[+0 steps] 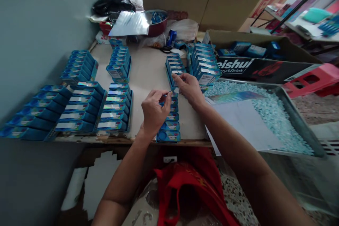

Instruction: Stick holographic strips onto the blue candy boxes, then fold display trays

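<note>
A row of small blue candy boxes lies flat near the front edge of the table, labels facing me. My left hand is closed over the far end of this row, thumb and forefinger pinched at a box; what sits between them is hidden. Just beyond, my right hand reaches over the near end of an open tray of candy boxes. Its fingers are drawn together, and whatever they pinch is too small to make out. White strips show on several boxes in that tray.
Filled trays of blue boxes stand at the left. On the right are a metal pan of pale blue candies, white sheets and a black carton. A red bowl and a blue can are at the back.
</note>
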Action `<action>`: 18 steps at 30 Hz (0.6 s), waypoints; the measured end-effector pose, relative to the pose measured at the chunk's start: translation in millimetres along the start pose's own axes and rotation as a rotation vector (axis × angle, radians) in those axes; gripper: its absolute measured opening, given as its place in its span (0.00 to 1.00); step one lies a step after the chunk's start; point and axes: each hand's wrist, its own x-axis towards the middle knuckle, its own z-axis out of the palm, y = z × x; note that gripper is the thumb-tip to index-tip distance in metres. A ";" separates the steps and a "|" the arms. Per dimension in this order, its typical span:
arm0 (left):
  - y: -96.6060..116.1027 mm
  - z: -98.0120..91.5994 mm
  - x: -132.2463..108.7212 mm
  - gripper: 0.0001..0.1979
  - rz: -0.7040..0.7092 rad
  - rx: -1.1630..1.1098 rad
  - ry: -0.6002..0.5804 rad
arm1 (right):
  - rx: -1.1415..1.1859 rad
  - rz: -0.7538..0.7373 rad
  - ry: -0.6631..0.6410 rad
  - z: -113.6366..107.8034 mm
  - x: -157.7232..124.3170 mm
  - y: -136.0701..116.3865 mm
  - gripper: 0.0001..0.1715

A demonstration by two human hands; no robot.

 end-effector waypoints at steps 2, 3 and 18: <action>-1.8 -5.4 3.6 0.10 -0.060 0.008 0.012 | 0.079 0.073 -0.118 -4.1 -0.9 -1.3 0.24; -3.2 -8.1 6.5 0.10 -0.096 -0.006 0.011 | 0.114 0.118 -0.187 -6.8 -1.3 -2.5 0.23; -41.0 -11.3 34.5 0.18 -0.591 -0.694 -0.222 | 0.238 0.144 -0.549 -33.6 -15.4 -24.7 0.23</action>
